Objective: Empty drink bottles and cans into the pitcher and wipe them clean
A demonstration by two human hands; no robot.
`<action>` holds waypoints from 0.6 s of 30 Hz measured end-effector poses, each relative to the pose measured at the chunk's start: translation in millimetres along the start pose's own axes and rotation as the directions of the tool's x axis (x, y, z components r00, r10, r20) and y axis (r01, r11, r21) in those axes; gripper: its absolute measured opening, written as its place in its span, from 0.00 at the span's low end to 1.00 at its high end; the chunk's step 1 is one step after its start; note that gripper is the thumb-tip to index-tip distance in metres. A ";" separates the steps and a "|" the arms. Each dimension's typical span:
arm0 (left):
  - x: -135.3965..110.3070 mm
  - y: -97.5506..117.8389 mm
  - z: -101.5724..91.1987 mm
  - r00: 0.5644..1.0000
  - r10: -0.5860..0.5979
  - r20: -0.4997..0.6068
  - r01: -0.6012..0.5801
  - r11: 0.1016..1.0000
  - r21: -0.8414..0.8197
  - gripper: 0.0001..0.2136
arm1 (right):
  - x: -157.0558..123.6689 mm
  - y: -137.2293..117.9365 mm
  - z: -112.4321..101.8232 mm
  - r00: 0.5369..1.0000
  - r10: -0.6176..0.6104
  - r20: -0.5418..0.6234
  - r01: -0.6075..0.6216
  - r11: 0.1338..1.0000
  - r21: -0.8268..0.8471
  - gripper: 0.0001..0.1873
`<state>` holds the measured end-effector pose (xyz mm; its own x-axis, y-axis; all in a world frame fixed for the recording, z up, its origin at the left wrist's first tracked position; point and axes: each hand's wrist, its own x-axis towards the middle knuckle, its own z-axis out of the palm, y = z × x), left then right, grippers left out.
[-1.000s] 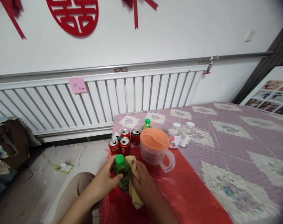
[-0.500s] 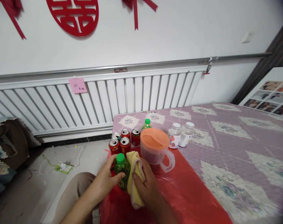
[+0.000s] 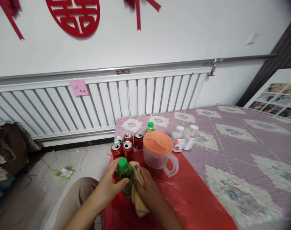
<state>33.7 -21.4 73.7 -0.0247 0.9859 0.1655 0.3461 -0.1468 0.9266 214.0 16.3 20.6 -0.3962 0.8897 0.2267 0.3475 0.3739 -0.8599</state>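
My left hand (image 3: 113, 179) is wrapped round a green plastic bottle (image 3: 124, 171) with a bright green cap, which stands nearly upright over the red plastic sheet (image 3: 183, 191). Pinched in my right hand (image 3: 146, 187) is a folded yellow cloth (image 3: 138, 199) with a purple edge, pressed against the bottle's right side. Just behind the bottle stand several opened drink cans (image 3: 127, 150), mostly red. A clear plastic jug (image 3: 155, 159) with an orange lid (image 3: 158, 142) sits to the right of the cans, its handle pointing right.
Behind the jug is another green-capped bottle (image 3: 150, 127). Two clear bottles with white caps (image 3: 178, 139) stand right of it on the purple quilted cover (image 3: 222, 153). A white radiator (image 3: 140, 95) runs along the wall. Loose cords (image 3: 81, 159) lie on the floor at left.
My right hand has shifted the cloth slightly lower along the bottle's side, and less of its top shows. The left hand keeps its hold; the whole view has moved slightly.
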 end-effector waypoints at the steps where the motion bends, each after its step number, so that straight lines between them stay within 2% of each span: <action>1: 0.4 -1.1 0.9 0.999 0.014 -0.046 -0.012 0.999 0.038 0.24 | -0.8 -1.1 0.1 0.999 -0.043 -0.032 0.042 0.999 -0.008 0.25; 3: 1.3 -3.4 2.2 0.992 0.027 -0.126 -0.015 0.995 0.097 0.20 | -3.6 -5.3 -0.7 0.983 -0.142 -0.115 0.139 0.990 -0.034 0.26; 5: 2.0 -3.7 2.4 0.988 0.036 -0.151 -0.018 0.993 0.115 0.17 | -7.2 -11.2 -2.3 0.953 -0.251 -0.172 0.241 0.967 -0.076 0.27; 7: 2.1 -1.4 1.2 0.992 0.065 -0.108 -0.053 0.992 0.112 0.15 | -10.0 -16.7 -4.0 0.922 -0.340 -0.184 0.323 0.939 -0.117 0.27; 9: 1.5 1.7 -0.8 0.996 0.075 -0.051 -0.070 0.993 0.091 0.18 | -10.3 -19.9 -4.8 0.914 -0.364 -0.178 0.345 0.930 -0.127 0.27; 11: 0.5 3.1 -3.0 0.999 0.022 -0.023 -0.021 0.999 0.035 0.24 | -7.6 -19.4 -4.8 0.937 -0.299 -0.179 0.286 0.953 -0.096 0.27; 13: -0.4 2.4 -4.9 0.999 -0.048 -0.009 0.047 0.998 -0.039 0.28 | -3.3 -16.0 -4.8 0.973 -0.178 -0.144 0.174 0.984 -0.041 0.27; 15: -1.1 0.8 -6.4 0.997 -0.072 0.022 0.073 0.993 -0.096 0.27 | 0.8 -11.1 -5.1 0.997 -0.058 -0.059 0.058 0.998 -0.002 0.25; 18: -2.2 -0.4 -7.1 0.996 -0.047 0.080 0.056 0.991 -0.120 0.24 | 4.3 -4.7 -5.9 0.995 0.043 0.085 -0.041 0.999 -0.028 0.24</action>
<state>27.0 -24.0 75.3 0.0342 0.9949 0.0946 0.2288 -0.0999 0.9683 215.7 19.9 28.3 -0.4513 0.8797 0.1499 0.3871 0.3444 -0.8553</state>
